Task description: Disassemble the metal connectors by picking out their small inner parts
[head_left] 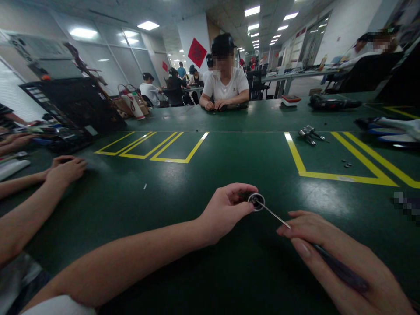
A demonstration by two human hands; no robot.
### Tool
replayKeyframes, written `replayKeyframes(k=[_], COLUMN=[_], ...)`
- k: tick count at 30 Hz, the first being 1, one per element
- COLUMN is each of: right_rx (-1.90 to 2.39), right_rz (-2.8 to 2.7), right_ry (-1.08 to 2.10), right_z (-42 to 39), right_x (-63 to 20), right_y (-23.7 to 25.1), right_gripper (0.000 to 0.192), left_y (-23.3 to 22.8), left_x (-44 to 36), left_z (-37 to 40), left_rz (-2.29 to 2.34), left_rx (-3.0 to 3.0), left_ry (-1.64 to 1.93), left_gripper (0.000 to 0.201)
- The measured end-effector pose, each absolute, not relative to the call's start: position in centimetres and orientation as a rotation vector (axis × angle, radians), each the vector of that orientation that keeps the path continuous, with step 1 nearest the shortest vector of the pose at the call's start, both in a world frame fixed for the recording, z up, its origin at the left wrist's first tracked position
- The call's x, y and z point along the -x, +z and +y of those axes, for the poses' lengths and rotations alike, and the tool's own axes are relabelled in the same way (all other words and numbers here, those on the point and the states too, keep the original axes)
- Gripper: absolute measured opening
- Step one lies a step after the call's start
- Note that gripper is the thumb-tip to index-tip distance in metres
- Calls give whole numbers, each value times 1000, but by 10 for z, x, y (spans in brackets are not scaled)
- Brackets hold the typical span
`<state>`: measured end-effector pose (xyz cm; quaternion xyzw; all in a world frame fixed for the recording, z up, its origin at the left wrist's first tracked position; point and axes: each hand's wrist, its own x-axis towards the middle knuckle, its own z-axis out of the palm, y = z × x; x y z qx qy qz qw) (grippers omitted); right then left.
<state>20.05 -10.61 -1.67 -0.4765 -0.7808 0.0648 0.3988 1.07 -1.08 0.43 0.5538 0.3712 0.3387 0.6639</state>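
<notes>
Head view: left hand [226, 212] fingers [244, 189] pinch a small round part [256, 201] just above the near tabletop [183, 192], steadying it so its open face meets the screwdriver [308, 245]. Right hand [331, 249] fingers close around the handle, aiming the thin tip into the part; loose screws [346, 163] lie far right.

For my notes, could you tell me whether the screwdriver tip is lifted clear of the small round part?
No, the screwdriver tip meets the small round part pinched in the left hand.

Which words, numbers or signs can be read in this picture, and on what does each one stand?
None can be read.
Red diamond sign on the white pillar: its character is too blurred.
Smaller red sign on the glass wall: too small.
Wall boards at the right: blurred.
</notes>
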Motion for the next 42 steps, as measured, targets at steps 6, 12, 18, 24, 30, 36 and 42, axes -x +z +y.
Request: replayKeyframes(k=[6, 12, 18, 24, 30, 36, 42], right_rx=[1160, 1133, 1089, 1012, 974, 962, 992], right_rz=[-2006, -2005, -2036, -2080, -2089, -2075, -2092], right_ry=[146, 126, 113, 29, -8, -67, -96], right_z=[-103, -102, -101, -101, -98, -95, -98], right_x=[-197, -193, -191, -189, -184, -184, -183], right_y=[-15, -12, -8, -1, 3, -1, 0], right_gripper=[23, 21, 23, 24, 27, 25, 24], left_y=[3, 1, 0, -2, -3, -5, -9], left_x=[-11, -9, -10, -12, -13, -13, -12], left_z=[-13, -14, -14, -14, -13, -12, -12], left_rz=[826, 831, 874, 898, 953, 912, 883], left_rx=[-1280, -1362, -1455, -1450, -1455, -1466, -1531], left_ry=[748, 747, 798, 843, 852, 868, 841], left_gripper=[29, 26, 21, 22, 19, 23, 22])
